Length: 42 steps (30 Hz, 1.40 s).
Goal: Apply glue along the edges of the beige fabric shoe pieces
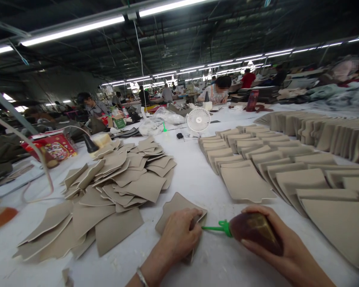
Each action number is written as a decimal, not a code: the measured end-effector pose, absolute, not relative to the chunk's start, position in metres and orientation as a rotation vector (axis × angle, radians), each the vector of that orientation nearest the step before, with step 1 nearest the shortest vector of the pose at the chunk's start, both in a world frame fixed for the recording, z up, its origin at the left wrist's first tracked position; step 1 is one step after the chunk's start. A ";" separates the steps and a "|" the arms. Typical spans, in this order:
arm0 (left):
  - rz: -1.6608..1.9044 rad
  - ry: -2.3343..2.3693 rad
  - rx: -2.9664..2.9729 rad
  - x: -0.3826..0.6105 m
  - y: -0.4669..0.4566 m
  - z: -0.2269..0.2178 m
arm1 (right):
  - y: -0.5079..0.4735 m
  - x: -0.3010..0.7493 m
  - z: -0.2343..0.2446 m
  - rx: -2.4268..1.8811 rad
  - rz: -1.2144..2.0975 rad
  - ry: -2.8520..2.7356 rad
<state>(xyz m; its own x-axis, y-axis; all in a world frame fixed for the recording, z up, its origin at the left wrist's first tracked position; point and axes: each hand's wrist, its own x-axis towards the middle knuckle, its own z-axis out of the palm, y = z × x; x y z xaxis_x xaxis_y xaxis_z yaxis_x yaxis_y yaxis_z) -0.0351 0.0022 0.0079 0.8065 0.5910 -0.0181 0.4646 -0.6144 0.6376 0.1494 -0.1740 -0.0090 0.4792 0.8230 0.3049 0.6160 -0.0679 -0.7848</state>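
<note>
My left hand (182,229) is closed on a beige leather-like piece (172,209) that lies on the white table, its fingers curled over the right edge. My right hand (275,235) wraps round a dark brown squeeze bottle (251,229) with a green nozzle (214,228). The bottle is tipped sideways, and the nozzle's tip is at the edge of the piece, close to my left fingers. To the left lies a loose heap of similar beige pieces (131,179). Overlapping rows of such pieces (245,179) spread out on the right.
A small white fan (198,120) stands mid-table, with a clear plastic bag (155,123) behind it. A red box (55,145) and a black-tipped bottle (89,144) are at left, near a pale hose (44,167). Another person (215,91) works across the table.
</note>
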 end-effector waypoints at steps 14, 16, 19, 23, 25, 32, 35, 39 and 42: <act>0.271 0.768 2.300 -0.035 0.001 0.009 | -0.180 0.126 -0.005 -1.711 0.385 -1.099; 0.267 0.770 2.301 -0.035 0.001 0.010 | -0.181 0.124 -0.006 -1.680 0.435 -1.127; 0.257 0.773 2.304 -0.035 0.002 0.010 | -0.182 0.121 -0.006 -1.702 0.420 -1.088; 0.246 0.772 2.313 -0.035 0.004 0.008 | -0.182 0.118 -0.006 -1.722 0.368 -1.047; 0.246 0.778 2.313 -0.035 0.003 0.007 | -0.183 0.120 -0.008 -1.703 0.387 -1.084; 0.254 0.775 2.320 -0.035 0.002 0.006 | -0.185 0.126 -0.012 -1.739 0.334 -1.185; 0.252 0.782 2.323 -0.034 0.002 0.006 | -0.185 0.116 -0.008 -1.686 0.415 -1.076; 0.240 0.788 2.322 -0.033 0.002 0.007 | -0.186 0.111 -0.005 -1.701 0.397 -1.023; 0.222 0.801 2.314 -0.033 0.001 0.009 | -0.189 0.116 -0.008 -1.717 0.398 -1.124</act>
<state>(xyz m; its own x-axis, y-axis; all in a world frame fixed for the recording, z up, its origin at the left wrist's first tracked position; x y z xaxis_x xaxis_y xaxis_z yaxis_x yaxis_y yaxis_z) -0.0328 0.0013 0.0086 0.7969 0.6017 -0.0550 0.4878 -0.5870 0.6461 0.1157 -0.1888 -0.0083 0.5129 0.8264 0.2324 0.4956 -0.0640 -0.8662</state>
